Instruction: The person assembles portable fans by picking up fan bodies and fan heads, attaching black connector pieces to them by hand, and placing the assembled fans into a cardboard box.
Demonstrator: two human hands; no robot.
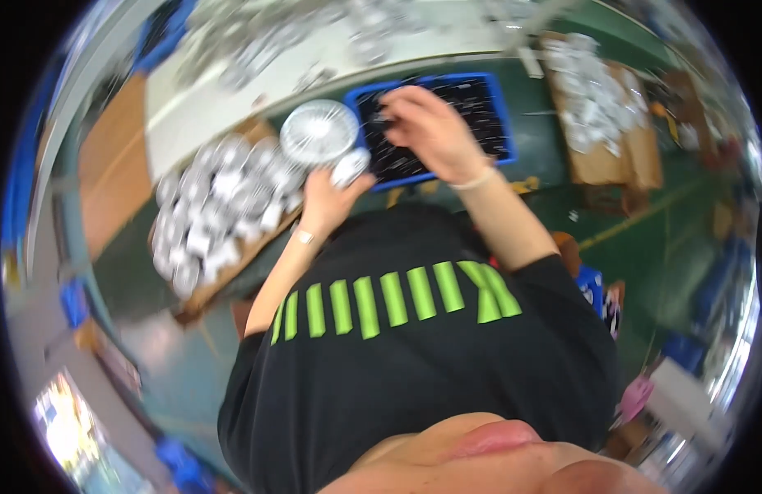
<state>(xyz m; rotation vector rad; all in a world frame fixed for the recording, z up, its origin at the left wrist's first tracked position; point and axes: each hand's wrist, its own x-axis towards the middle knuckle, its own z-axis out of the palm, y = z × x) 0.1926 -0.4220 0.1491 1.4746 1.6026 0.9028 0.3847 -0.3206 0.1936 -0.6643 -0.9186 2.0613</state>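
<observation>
My left hand (330, 198) is closed round the white end of a small fan-like piece (319, 132), whose round ribbed head points away from me. Over a blue-rimmed tray (506, 136) of small dark parts (471, 107), my right hand (426, 128) has its fingers bent together. Something dark shows at those fingertips, too blurred to name. The fan-like piece sits beside the tray's left edge.
At the left, a cardboard box (225, 282) holds a heap of clear and white round pieces (216, 198). More clear pieces lie on the white bench (192, 123) beyond. Another cardboard box (603, 169) with white bagged pieces (587, 99) stands at the far right.
</observation>
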